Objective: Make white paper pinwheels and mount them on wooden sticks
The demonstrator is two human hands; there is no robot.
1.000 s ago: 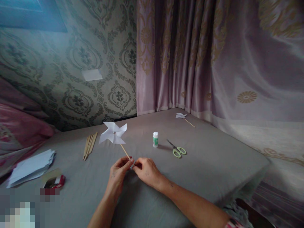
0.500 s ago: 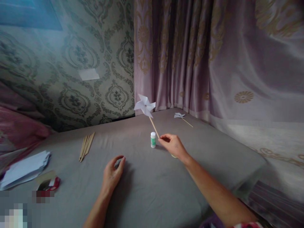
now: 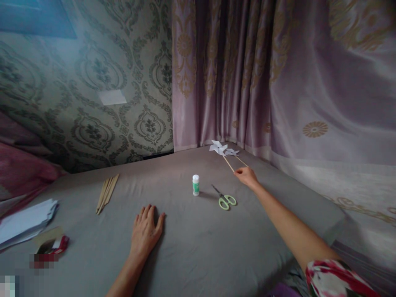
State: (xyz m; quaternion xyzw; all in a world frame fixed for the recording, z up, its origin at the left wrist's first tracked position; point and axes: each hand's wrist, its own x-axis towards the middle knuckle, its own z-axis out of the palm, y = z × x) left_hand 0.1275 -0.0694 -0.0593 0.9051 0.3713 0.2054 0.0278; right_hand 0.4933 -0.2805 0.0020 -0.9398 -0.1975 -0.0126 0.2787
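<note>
Pinwheel (image 3: 218, 147) in right hand (image 3: 245, 176)

Right of my left hand (image 3: 145, 231) runs open cloth (image 3: 185, 243), but glue stick (image 3: 196, 188) and scissors (image 3: 227, 202) obstruct crossing toward my right hand (image 3: 246, 176), seemingly crowded by the farther pinwheel (image 3: 232, 152).

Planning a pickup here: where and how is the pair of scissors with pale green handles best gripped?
I'd pinch the scissors across both handle loops, descending from the near right side. They lie flat, loops toward the person, dark blades pointing away and left.
</note>
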